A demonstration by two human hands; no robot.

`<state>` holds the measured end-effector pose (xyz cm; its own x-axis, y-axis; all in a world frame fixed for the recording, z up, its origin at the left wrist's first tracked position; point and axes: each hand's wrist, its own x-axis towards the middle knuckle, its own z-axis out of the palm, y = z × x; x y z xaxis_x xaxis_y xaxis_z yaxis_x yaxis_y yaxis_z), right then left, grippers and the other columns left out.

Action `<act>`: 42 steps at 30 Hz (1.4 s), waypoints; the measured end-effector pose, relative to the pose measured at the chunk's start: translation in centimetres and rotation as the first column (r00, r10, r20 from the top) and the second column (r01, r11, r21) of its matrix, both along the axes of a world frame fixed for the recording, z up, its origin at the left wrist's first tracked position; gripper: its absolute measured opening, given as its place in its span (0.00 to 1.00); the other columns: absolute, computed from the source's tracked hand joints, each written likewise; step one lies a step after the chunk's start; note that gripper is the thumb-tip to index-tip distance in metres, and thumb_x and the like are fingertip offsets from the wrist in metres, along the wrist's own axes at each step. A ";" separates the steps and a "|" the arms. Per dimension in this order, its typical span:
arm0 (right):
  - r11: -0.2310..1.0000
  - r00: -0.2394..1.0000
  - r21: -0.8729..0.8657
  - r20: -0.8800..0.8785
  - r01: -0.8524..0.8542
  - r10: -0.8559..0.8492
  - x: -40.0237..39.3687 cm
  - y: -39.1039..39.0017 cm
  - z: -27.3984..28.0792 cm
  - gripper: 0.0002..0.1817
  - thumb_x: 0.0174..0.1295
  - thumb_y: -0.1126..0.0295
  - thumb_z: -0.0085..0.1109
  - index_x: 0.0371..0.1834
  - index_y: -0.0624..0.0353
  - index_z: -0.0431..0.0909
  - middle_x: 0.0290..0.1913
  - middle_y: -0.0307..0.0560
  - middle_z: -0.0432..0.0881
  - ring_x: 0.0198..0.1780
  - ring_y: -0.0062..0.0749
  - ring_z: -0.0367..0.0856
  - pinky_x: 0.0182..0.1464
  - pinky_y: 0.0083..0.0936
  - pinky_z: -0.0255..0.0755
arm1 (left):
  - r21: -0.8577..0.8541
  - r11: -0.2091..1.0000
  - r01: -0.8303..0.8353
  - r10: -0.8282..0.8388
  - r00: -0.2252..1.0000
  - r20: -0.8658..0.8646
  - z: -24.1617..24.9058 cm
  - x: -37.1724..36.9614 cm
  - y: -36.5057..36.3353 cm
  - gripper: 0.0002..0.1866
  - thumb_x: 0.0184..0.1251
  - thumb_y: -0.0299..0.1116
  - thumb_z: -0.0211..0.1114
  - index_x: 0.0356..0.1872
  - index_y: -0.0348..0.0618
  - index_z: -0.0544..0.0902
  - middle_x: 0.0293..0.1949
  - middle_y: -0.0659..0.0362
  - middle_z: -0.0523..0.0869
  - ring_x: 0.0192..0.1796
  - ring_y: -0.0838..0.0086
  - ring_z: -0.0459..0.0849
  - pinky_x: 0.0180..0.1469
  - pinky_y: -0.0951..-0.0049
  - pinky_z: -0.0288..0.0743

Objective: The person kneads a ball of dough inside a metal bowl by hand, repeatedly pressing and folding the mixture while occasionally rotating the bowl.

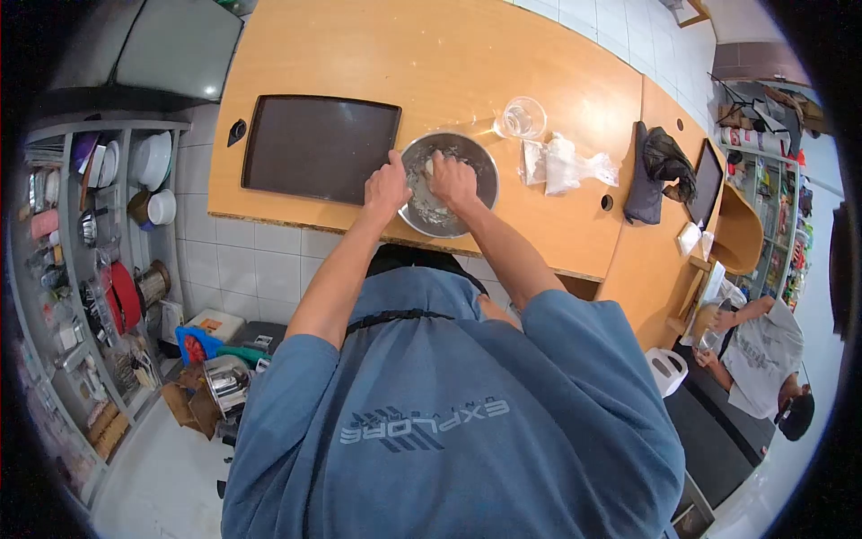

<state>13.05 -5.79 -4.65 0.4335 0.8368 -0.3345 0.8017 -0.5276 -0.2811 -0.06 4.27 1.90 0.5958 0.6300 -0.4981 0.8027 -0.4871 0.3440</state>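
Note:
A steel mixing bowl (491, 193) sits near the front edge of the wooden table, with pale, sticky dough (422, 184) and floury residue smeared inside. At the bowl's left rim, my left hand (386, 187) is closed on the edge. My right hand (453, 182) reaches into the bowl, its fingers curled down around some of the dough; the fingertips are partly hidden. Behind the bowl, to the right, stands a clear plastic cup (523, 118). Beside the cup lie plastic bags of white powder (566, 166).
A dark baking tray (321, 148) lies left of the bowl on the table (503, 54). Dark cloth mitts (645, 175) rest toward the right. Shelves of kitchenware (117, 269) stand at left. At far right another person (759, 346) handles a clear container.

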 end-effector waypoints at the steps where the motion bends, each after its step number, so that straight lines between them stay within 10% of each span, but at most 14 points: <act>1: 1.000 1.000 -0.027 -0.025 -0.003 0.002 0.4 0.6 0.0 0.26 0.66 0.47 0.62 0.53 0.59 0.75 0.44 0.62 0.87 0.43 0.60 0.89 0.43 0.48 0.84 | -0.004 1.000 -0.005 0.005 1.000 -0.005 -0.2 0.0 0.0 0.29 0.59 0.31 0.73 0.54 0.33 0.65 0.42 0.34 0.88 0.49 0.41 0.88 0.51 0.48 0.84; 8: 0.957 0.984 -0.250 -0.062 0.147 -0.167 1.3 1.4 3.5 0.34 0.58 0.53 0.64 0.64 0.62 0.75 0.44 0.63 0.89 0.47 0.57 0.90 0.49 0.46 0.84 | -0.001 1.000 -0.006 0.006 1.000 0.000 0.0 0.0 -0.3 0.30 0.59 0.31 0.74 0.55 0.32 0.65 0.43 0.35 0.88 0.49 0.41 0.88 0.52 0.47 0.83; 14: 0.942 0.960 -0.333 -0.278 -0.053 -0.044 2.6 1.3 8.7 0.28 0.52 0.60 0.63 0.54 0.68 0.81 0.48 0.71 0.86 0.53 0.63 0.87 0.57 0.49 0.81 | 0.025 1.000 0.012 -0.012 1.000 0.001 -0.1 -0.1 -0.3 0.30 0.60 0.31 0.73 0.56 0.31 0.65 0.43 0.35 0.88 0.50 0.41 0.88 0.52 0.47 0.83; 20: 0.983 0.988 0.154 0.126 -0.103 0.084 -2.3 -3.2 4.7 0.29 0.54 0.57 0.66 0.57 0.62 0.81 0.57 0.69 0.79 0.57 0.68 0.80 0.55 0.52 0.80 | 0.010 1.000 -0.026 0.026 0.999 -0.022 -0.6 0.0 -0.4 0.30 0.59 0.30 0.72 0.56 0.31 0.65 0.43 0.35 0.88 0.50 0.41 0.88 0.52 0.48 0.84; 29: 0.990 0.990 -0.101 -0.106 -0.101 0.090 -3.5 -2.5 4.4 0.29 0.55 0.64 0.68 0.61 0.61 0.75 0.60 0.70 0.75 0.60 0.67 0.77 0.54 0.51 0.82 | 0.005 1.000 -0.026 0.026 1.000 -0.009 -0.4 0.1 -0.4 0.29 0.59 0.29 0.71 0.57 0.31 0.65 0.43 0.35 0.88 0.49 0.42 0.89 0.52 0.48 0.84; 42: 0.954 0.955 -0.263 -0.217 0.144 -0.203 0.1 0.3 3.8 0.37 0.56 0.48 0.68 0.61 0.67 0.73 0.51 0.68 0.85 0.54 0.62 0.86 0.56 0.50 0.81 | 0.014 1.000 -0.016 0.016 1.000 -0.026 0.2 0.1 -1.0 0.27 0.59 0.29 0.71 0.55 0.32 0.67 0.44 0.36 0.88 0.51 0.42 0.88 0.53 0.49 0.84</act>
<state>13.16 -5.48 -0.87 0.4471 0.6366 -0.6284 0.6165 -0.7283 -0.2991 0.00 3.29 2.06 0.5726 0.6461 -0.5046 0.8190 -0.4785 0.3167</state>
